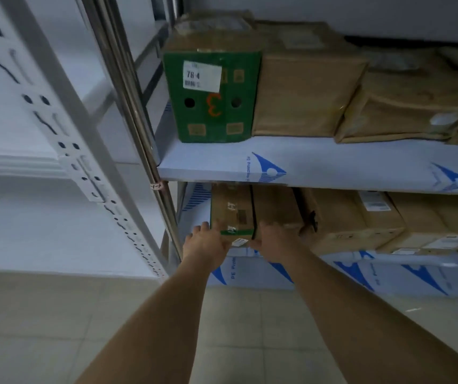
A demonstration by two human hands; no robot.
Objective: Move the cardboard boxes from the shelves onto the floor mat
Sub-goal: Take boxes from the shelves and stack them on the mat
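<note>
A brown cardboard box (232,209) with green print and a white label sits at the left end of the lower shelf (319,268). My left hand (205,243) touches its lower left corner with spread fingers. My right hand (273,239) presses against its right front edge; whether its fingers curl round the box is hidden. More brown boxes (341,217) stand to the right on the same shelf. On the upper shelf (333,167) stand a green box (212,97) marked with an orange 3 and several brown boxes (305,92). No floor mat is in view.
A steel shelf post (139,128) rises just left of the boxes. A white perforated upright (64,139) of another rack leans at the left. Beige floor tiles (56,314) lie below my arms.
</note>
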